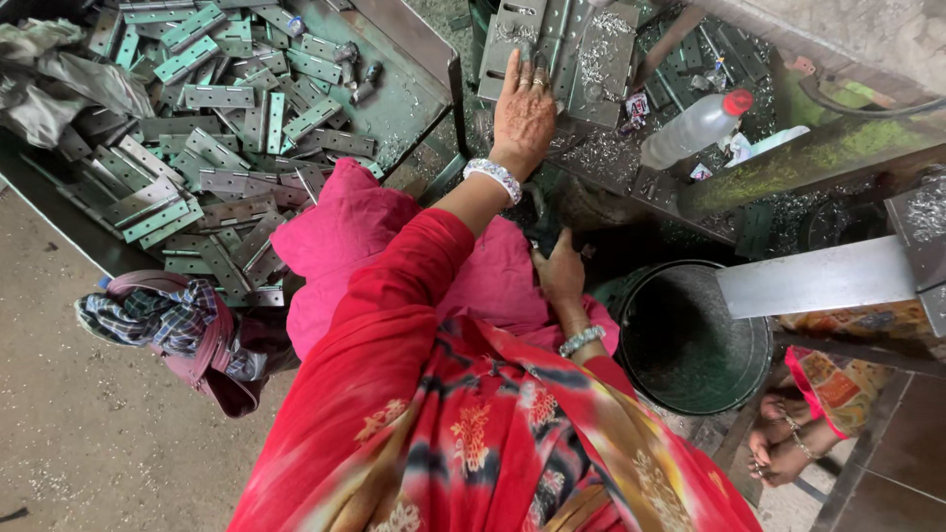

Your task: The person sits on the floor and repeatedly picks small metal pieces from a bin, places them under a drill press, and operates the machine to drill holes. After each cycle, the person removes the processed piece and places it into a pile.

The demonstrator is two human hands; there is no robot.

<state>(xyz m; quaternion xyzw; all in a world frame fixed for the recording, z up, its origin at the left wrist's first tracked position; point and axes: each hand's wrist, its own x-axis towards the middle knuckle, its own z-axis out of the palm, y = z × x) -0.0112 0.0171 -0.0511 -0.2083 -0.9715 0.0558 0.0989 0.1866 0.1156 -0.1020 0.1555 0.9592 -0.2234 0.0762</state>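
My left hand [523, 110] reaches forward and lies flat on a stack of grey metal hinge plates [591, 54] on the machine bench, fingers stretched out, with a white beaded bracelet at the wrist. My right hand [559, 272] stays low, close to my body, at the edge of the pink cloth [365, 236] on my lap. Its fingers curl down into a dark gap, and what they touch is hidden. A red patterned garment fills the lower middle of the view.
A green metal tray [414, 94] at left holds a heap of several hinge plates [217, 148]. A plastic bottle with a red cap [694, 128] lies among metal shavings. A dark bucket [690, 340], a grey metal bar [818, 281], a bag with plaid cloth [172, 325] and another person's feet [788, 443] are nearby.
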